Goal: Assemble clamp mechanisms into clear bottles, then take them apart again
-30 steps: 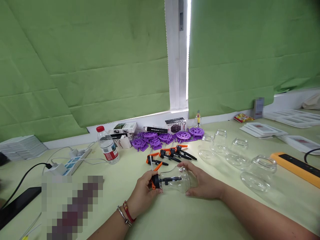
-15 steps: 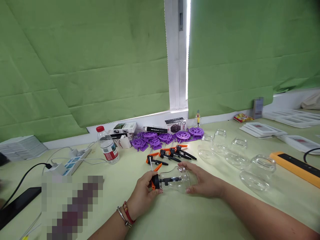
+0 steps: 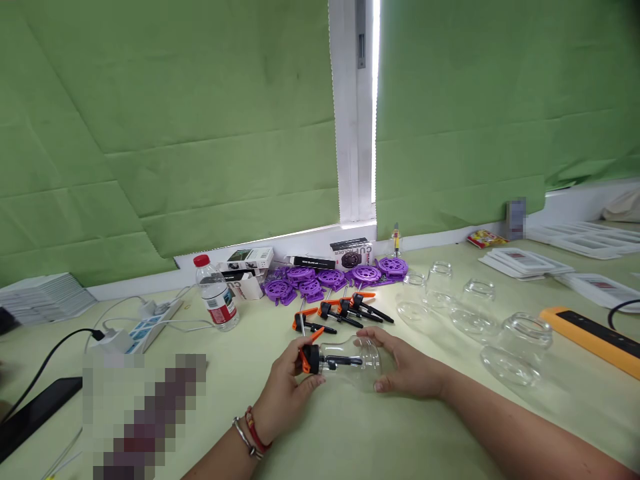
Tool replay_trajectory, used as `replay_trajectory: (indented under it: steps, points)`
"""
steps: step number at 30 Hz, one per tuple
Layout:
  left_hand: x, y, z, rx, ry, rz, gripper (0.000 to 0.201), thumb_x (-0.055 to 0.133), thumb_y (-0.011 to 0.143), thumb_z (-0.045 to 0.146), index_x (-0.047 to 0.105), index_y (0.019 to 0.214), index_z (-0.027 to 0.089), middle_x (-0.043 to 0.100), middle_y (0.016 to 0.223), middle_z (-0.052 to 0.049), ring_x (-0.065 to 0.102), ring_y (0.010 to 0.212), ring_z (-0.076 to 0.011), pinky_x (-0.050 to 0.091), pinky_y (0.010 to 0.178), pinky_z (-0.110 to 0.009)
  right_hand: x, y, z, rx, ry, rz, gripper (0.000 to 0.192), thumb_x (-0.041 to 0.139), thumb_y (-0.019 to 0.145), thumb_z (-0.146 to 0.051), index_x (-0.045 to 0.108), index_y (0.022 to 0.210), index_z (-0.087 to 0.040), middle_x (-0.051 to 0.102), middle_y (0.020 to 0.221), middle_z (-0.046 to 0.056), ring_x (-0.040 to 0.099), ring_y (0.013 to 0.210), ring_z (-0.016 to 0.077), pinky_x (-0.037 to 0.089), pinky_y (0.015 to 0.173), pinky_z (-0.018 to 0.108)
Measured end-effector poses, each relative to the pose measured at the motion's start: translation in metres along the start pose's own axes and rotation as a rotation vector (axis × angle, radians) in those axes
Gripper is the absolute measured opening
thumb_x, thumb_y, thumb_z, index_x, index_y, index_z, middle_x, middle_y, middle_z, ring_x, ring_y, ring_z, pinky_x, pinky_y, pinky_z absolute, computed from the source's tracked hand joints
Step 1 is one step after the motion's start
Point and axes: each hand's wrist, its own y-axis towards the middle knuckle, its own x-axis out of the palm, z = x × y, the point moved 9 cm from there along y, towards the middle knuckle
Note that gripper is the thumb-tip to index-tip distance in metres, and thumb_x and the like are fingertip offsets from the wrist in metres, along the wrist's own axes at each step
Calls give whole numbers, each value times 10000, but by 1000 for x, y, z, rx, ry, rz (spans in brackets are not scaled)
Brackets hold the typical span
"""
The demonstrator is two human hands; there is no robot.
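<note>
A pale green table (image 3: 350, 440) stands before a wall of green cloth. Near the middle of the table a clear glass jar (image 3: 357, 360) lies on its side. The right hand (image 3: 407, 367) is closed around its wide end. The left hand (image 3: 285, 393) grips a small black and orange clamp (image 3: 315, 359) at the mouth of the jar, with the black bar reaching inside. Just behind lie more orange clamps (image 3: 340, 310), and further back purple round parts (image 3: 330, 277). To the right stand other empty jars (image 3: 520, 343), to the left a water bottle (image 3: 215, 293).
</note>
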Motion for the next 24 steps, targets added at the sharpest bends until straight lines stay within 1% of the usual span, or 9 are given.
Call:
replay_trajectory:
  steps: [3, 5, 7, 10, 12, 14, 18, 21, 24]
  points:
    - [-4, -2, 7, 30, -120, 75, 575, 617, 799, 311, 313, 1283, 252, 489, 1264, -101, 521, 1116, -205, 414, 972, -376, 5, 0, -1, -7, -74, -18, 947, 710, 654, -526, 239, 1407, -199, 361, 1398, 161, 356, 1288, 315, 297, 1066, 460]
    - [-5, -5, 12, 45, -201, 107, 614, 613, 809, 302, 245, 1301, 276, 424, 1331, -108, 478, 1186, -206, 386, 1008, -386, 9, 1, -3, -4, -172, -21, 980, 687, 660, -557, 206, 1431, -188, 327, 1426, 171, 305, 1312, 337, 267, 1078, 484]
    - [-4, -6, 15, 55, -284, 124, 670, 617, 812, 294, 176, 1316, 302, 381, 1363, -113, 462, 1212, -205, 378, 1021, -397, 14, 1, -7, -17, -277, -47, 992, 656, 677, -584, 182, 1449, -179, 299, 1455, 168, 231, 1343, 357, 181, 1102, 521]
    - [-3, -8, 20, 72, -360, 142, 742, 634, 802, 298, 114, 1330, 330, 359, 1380, -116, 471, 1212, -216, 381, 1021, -419, 30, 1, -17, -85, -414, -151, 1011, 616, 705, -603, 117, 1472, -173, 241, 1495, 155, 147, 1376, 362, 17, 1116, 547]
    - [0, -9, 20, 76, -351, 138, 761, 641, 796, 312, 108, 1339, 330, 337, 1401, -122, 444, 1242, -235, 362, 1036, -436, 40, 0, -22, -122, -469, -222, 1015, 594, 723, -607, 62, 1474, -176, 178, 1514, 150, 95, 1387, 359, -20, 1110, 552]
    - [6, -9, 20, 74, -314, 96, 753, 639, 798, 321, 126, 1348, 315, 313, 1421, -130, 405, 1274, -249, 332, 1057, -446, 47, 0, -26, -129, -494, -256, 972, 566, 752, -596, 48, 1470, -194, 131, 1520, 143, 65, 1389, 359, -17, 1102, 567]
    - [22, -9, 18, 53, -326, -32, 666, 587, 838, 304, 162, 1350, 302, 328, 1412, -133, 433, 1247, -240, 354, 1044, -441, 54, -1, -33, -161, -494, -268, 892, 555, 785, -538, 74, 1466, -219, 147, 1517, 132, 79, 1388, 353, -18, 1101, 566]
    - [20, -10, 21, 88, -299, -7, 688, 604, 823, 253, 164, 1349, 313, 340, 1405, -119, 440, 1237, -238, 365, 1036, -433, 54, -3, -35, -177, -479, -261, 834, 525, 826, -458, 45, 1466, -221, 162, 1516, 121, 100, 1391, 329, -19, 1107, 554]
    - [11, -13, 26, 175, -152, 73, 725, 620, 794, 199, 175, 1356, 307, 349, 1390, -116, 413, 1253, -251, 344, 1047, -445, 52, -4, -35, -177, -480, -258, 818, 486, 852, -439, -5, 1464, -209, 151, 1518, 119, 95, 1395, 309, -17, 1111, 547]
